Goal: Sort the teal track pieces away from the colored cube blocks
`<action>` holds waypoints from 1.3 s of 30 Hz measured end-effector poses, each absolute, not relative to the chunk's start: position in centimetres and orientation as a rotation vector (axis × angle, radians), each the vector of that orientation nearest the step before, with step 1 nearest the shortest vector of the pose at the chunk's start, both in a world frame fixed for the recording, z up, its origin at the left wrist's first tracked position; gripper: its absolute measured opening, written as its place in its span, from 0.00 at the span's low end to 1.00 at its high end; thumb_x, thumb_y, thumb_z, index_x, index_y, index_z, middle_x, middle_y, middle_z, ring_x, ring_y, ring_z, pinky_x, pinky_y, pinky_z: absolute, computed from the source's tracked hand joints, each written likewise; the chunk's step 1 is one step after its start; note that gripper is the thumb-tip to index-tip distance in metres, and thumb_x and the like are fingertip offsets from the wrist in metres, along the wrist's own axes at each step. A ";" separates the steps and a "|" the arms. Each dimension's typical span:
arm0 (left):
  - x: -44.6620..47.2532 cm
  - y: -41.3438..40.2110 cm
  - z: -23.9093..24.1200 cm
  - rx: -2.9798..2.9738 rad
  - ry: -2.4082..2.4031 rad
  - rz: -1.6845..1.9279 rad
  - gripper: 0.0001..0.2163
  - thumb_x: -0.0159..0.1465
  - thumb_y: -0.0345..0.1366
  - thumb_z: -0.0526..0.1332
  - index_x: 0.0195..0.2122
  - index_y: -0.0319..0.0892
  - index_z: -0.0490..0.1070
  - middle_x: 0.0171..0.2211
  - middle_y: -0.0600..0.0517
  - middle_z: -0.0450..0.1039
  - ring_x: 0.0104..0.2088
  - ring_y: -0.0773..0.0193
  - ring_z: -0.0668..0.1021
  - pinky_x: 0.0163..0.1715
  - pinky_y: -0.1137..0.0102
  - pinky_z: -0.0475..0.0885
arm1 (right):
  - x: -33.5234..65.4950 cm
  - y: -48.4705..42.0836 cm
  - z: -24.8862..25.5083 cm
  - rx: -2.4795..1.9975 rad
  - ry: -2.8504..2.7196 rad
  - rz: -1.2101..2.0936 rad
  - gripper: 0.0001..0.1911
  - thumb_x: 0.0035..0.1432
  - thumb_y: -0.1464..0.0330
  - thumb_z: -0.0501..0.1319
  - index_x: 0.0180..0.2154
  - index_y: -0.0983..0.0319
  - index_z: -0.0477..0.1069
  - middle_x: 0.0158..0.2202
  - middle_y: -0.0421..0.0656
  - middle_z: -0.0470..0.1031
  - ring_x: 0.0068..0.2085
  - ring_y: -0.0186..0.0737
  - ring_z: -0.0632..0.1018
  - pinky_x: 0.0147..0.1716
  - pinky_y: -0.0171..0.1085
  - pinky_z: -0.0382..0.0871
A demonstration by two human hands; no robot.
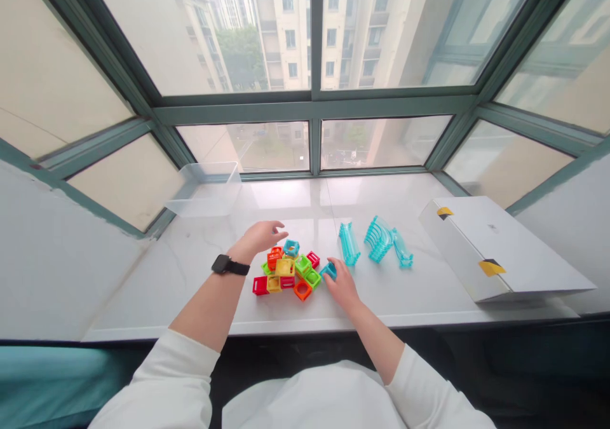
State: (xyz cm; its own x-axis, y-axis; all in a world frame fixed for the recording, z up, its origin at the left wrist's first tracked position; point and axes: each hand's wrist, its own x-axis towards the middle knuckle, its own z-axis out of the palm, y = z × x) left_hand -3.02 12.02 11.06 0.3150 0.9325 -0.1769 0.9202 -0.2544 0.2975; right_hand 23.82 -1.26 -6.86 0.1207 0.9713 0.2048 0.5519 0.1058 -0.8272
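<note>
While the right hand [343, 286] grips a blue block [327, 270] | left hand [262, 236] released, near piled coloured blocks [285, 267]

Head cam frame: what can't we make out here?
All in the head view:
Blue block: partly covered by the right hand.
Block pile: its own top layer hides what's underneath.
Watch: screen too small and dark to read.
White box: its panels hide the inside.
Shirt: cut off by the bottom edge.

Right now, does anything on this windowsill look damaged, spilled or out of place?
Nothing stands out; no damage or spill shows. The coloured cube blocks sit jumbled, the turquoise track pieces apart from them.
</note>
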 end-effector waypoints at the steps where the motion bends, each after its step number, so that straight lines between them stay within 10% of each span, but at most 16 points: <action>1: -4.4 11.0 11.0 2.160 1.699 0.251 0.22 0.69 0.54 0.56 0.56 0.48 0.77 0.48 0.49 0.83 0.42 0.59 0.83 0.43 0.69 0.74 | 23.6 -1.0 -6.9 -1.568 -1.512 0.647 0.22 0.63 0.64 0.59 0.58 0.59 0.70 0.56 0.51 0.77 0.59 0.51 0.77 0.60 0.52 0.72; 12: -5.4 -5.4 -2.7 2.196 1.686 1.125 0.13 0.69 0.47 0.62 0.50 0.46 0.70 0.46 0.46 0.75 0.48 0.53 0.79 0.50 0.58 0.77 | 21.2 0.2 -8.2 -1.580 -1.585 0.637 0.24 0.74 0.60 0.49 0.64 0.59 0.68 0.65 0.52 0.71 0.67 0.51 0.70 0.69 0.55 0.62; 19: -3.2 -5.5 -7.0 2.358 1.926 1.162 0.32 0.67 0.56 0.64 0.65 0.40 0.63 0.65 0.31 0.63 0.69 0.34 0.63 0.68 0.34 0.53 | 21.9 -2.2 -7.6 -1.473 -1.811 0.579 0.34 0.69 0.56 0.60 0.72 0.54 0.56 0.73 0.52 0.57 0.73 0.54 0.60 0.71 0.56 0.58; 23: -3.7 -4.9 -7.2 2.288 1.905 1.132 0.40 0.68 0.60 0.59 0.73 0.40 0.51 0.72 0.30 0.51 0.74 0.34 0.54 0.67 0.38 0.59 | 21.0 -2.7 -7.5 -1.515 -1.929 0.590 0.44 0.62 0.54 0.67 0.73 0.53 0.53 0.76 0.52 0.48 0.75 0.58 0.55 0.71 0.58 0.57; 39: -7.0 -2.8 -7.4 2.210 1.853 1.199 0.38 0.66 0.57 0.64 0.69 0.39 0.57 0.64 0.34 0.64 0.69 0.36 0.63 0.65 0.39 0.64 | 18.0 -0.9 -6.0 -1.430 -2.149 0.594 0.47 0.54 0.52 0.74 0.70 0.55 0.62 0.75 0.55 0.52 0.71 0.62 0.61 0.70 0.58 0.57</action>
State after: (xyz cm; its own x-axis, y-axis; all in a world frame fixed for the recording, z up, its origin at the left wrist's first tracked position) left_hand -6.96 -2.79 -7.39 0.0011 0.8467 0.5321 0.8326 -0.2955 0.4685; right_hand 18.02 -0.94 -6.04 -0.3330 0.9299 0.1561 0.7177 0.3573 -0.5977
